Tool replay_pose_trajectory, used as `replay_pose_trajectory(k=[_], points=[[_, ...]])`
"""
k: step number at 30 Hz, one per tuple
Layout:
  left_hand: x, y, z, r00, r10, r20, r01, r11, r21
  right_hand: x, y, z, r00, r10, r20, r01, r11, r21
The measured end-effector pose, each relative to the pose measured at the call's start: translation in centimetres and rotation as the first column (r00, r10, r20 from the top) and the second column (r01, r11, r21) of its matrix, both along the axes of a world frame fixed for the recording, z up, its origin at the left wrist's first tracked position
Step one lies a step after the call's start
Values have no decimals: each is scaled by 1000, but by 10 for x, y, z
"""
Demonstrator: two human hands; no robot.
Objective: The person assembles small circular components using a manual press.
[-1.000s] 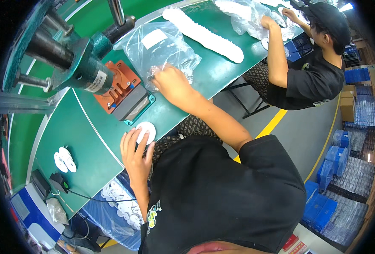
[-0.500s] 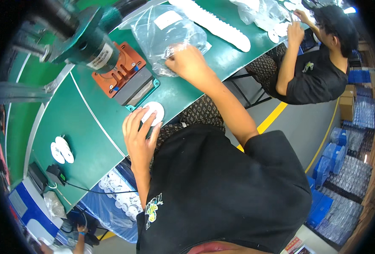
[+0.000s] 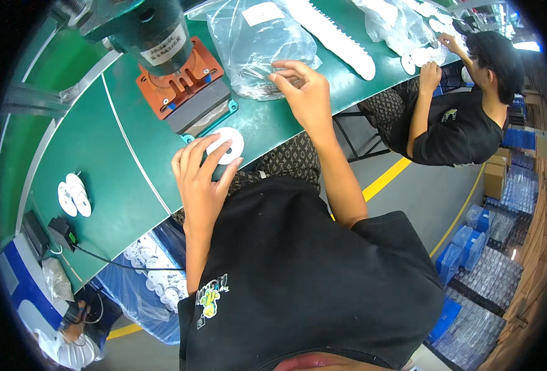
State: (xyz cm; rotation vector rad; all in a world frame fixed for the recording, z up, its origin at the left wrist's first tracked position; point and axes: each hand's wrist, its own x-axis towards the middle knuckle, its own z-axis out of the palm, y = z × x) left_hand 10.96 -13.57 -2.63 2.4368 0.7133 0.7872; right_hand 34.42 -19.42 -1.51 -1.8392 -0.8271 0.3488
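Observation:
My left hand (image 3: 200,176) has its fingers and thumb about a flat white disc (image 3: 233,151) with a small hole in its middle, at the near edge of the green table. My right hand (image 3: 310,99) is closed, thumb and fingertips drawn together, by the near right side of a clear plastic bag (image 3: 239,52). Small thin pieces show inside that bag. What the right fingertips hold, if anything, is too small to make out. Just beyond the disc stands a press with an orange slotted plate (image 3: 181,80) over a dark grey block (image 3: 200,117).
Several white discs (image 3: 74,195) lie at the table's left. A long row of stacked white discs (image 3: 332,37) lies at the back. Below the table a blue-lined bin (image 3: 122,281) holds many more. At the right a co-worker (image 3: 456,117) sits handling parts beside another clear bag (image 3: 391,28).
My right hand has drawn back from over the clear bag to its near right side. My left hand stays at the white disc. The whole view has shifted slightly.

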Motion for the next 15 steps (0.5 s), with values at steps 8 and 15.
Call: replay_pose_trajectory(k=[8,15], points=[[-2,1,-2,1000,6,23,-6,1000,-4,-66,-29,-4,907,346,-242,-283,924,259],[-2,2,-4,1000,17,24,-17,1000,-14,-70,-30,-13,871,476,125,-492,839,231]])
